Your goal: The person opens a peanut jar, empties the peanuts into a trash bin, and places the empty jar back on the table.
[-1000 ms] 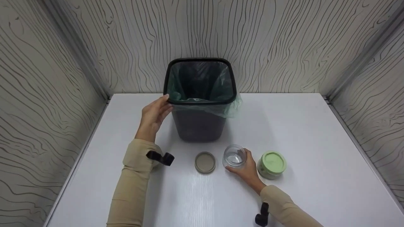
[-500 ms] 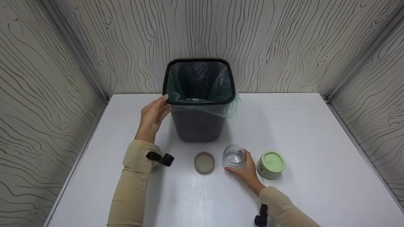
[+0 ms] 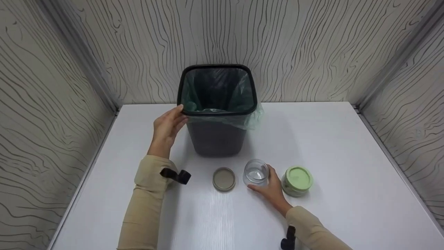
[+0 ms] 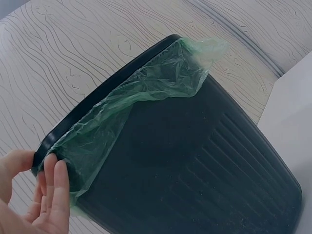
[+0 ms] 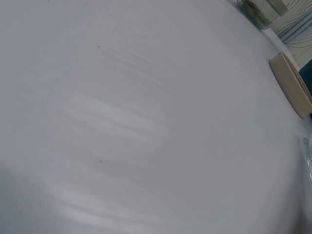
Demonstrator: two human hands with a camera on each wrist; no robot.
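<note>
My left hand point(image 3: 164, 130) pinches the front left corner of a dark trash bin's rim, thumb on top and fingers underneath. The trash bin point(image 3: 218, 139) stands upright at the back, lined with a thin green bag point(image 4: 161, 80) that hangs over the rim. My right hand point(image 3: 272, 189) grips a lidless clear glass jar point(image 3: 256, 172) from its right side, on the table in front of the bin. Only a sliver of that jar shows at the right wrist view's edge. Left of it lies a round beige lid point(image 3: 224, 179), its raised rim facing up.
A jar with a green lid point(image 3: 298, 180) stands just right of my right hand. Another lidded jar point(image 5: 258, 12) shows in the right wrist view, mostly hidden by my left sleeve in the head view. Patterned walls point(image 3: 277, 52) enclose the white table point(image 3: 329, 146).
The head view has shifted very slightly. Both hands keep their hold on the bin rim and the glass jar, and nothing else has visibly moved.
</note>
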